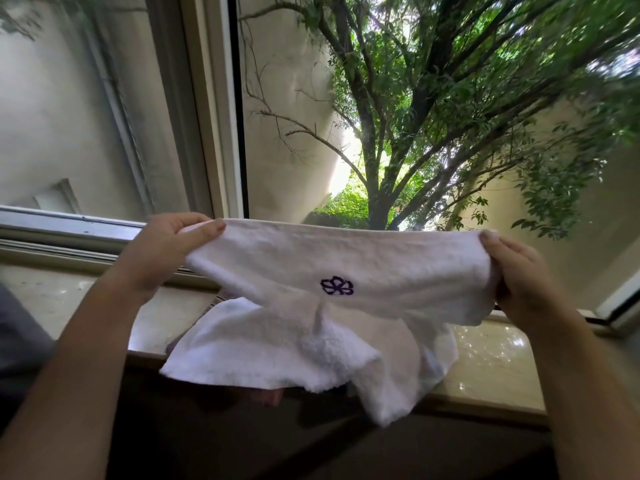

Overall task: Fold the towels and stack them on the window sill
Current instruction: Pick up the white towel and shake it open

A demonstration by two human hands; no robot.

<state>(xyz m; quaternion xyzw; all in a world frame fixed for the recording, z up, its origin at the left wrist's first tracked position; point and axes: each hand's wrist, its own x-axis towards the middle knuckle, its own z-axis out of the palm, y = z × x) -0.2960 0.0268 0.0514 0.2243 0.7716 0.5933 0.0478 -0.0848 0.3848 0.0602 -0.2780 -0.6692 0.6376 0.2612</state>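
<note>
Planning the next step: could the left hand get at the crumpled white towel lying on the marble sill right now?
Probably not yet: the left hand grips a corner of the logo towel, which hangs over the crumpled white towel.

A large window [415, 133] fills the upper view, divided by a pale vertical frame [214, 109]. Beyond the glass, a leafy tree [377, 140] rises before light rendered walls [287, 98], with bright daylight between them. A metal track [52, 226] runs along the window's lower left edge. Below, the wall [311, 445] lies in deep shadow.
</note>
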